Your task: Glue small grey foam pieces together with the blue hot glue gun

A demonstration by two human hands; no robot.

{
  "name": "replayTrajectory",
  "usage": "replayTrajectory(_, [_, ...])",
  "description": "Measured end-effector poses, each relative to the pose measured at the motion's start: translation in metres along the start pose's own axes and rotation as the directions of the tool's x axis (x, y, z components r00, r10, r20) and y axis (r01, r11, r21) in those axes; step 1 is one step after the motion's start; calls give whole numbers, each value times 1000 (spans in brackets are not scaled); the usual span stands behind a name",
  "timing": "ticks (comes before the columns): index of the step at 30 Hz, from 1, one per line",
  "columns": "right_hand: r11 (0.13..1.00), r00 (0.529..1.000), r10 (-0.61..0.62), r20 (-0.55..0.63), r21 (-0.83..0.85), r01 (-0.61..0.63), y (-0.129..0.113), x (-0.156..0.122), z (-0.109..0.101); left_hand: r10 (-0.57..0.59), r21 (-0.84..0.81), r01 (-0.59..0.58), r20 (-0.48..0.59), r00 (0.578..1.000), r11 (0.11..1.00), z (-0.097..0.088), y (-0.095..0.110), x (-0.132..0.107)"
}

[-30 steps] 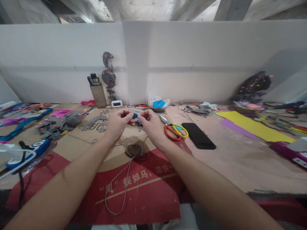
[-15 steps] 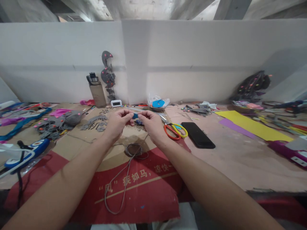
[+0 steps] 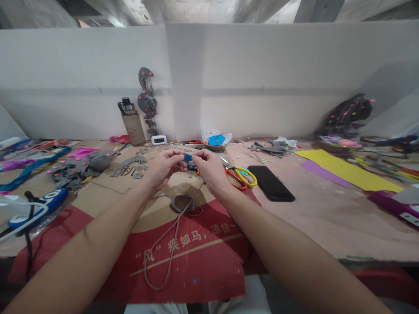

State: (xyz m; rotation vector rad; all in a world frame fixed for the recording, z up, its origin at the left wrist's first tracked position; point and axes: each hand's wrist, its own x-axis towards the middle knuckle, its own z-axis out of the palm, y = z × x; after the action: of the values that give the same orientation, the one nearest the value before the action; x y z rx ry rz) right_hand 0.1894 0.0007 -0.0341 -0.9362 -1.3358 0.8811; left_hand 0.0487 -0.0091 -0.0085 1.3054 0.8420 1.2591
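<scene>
Between my two hands is a small blue piece (image 3: 188, 158), perhaps felt or foam; its exact kind is too small to tell. My left hand (image 3: 166, 168) pinches its left end, and my right hand (image 3: 209, 168) pinches the right end. Just below the fingers lies a dark blue, beaded-looking bundle (image 3: 192, 166), partly hidden by the right hand. A coil of thin grey cord (image 3: 182, 203) rests on the cardboard (image 3: 209, 270) below the hands, with a long loop trailing toward me. Scissors (image 3: 240, 178) with one orange and one yellow handle lie beside my right wrist.
A black phone (image 3: 271, 183) lies right of the scissors. Farther right are a yellow sheet (image 3: 347, 170) and a magenta tool (image 3: 391, 207). Grey felt pieces with pink beads (image 3: 81, 168) and a blue power strip (image 3: 39, 209) are left. A bottle (image 3: 133, 126) stands at the back.
The hands have stayed close together on the blue piece, with the fingers shifted slightly. A bit more of the dark blue bundle and an orange spot shows beneath them.
</scene>
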Motion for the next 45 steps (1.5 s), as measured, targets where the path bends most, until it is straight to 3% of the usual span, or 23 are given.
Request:
replayTrajectory(7, [990,998,-63,3,-126,63,-7,-6,-1,42,101,-44,24,999,994,-1,0,-3])
replayTrajectory(15, [979,991,-125,49,-156,131,-10,-11,-1,79,170,-75,-17,997,983,-3,-1,-3])
replayTrajectory(20, [981,993,-103,50,-160,110,-14,-12,-1,110,216,-102,-24,994,971,-3,1,-2])
replayTrajectory(26, [982,995,-87,48,-163,94,-14,-11,-3,-45,71,37,117,992,997,-7,7,-3])
replayTrajectory(29, [980,995,-89,44,-177,95,-14,-11,-5,-64,38,59,145,987,998,-8,9,-3])
replayTrajectory(35, [957,987,-139,75,-247,153,-13,-13,-5,25,291,-54,102,994,955,-4,10,-6])
replayTrajectory(45, [873,964,-250,94,-409,267,-12,-17,-6,180,609,-222,131,975,762,1,17,-12])
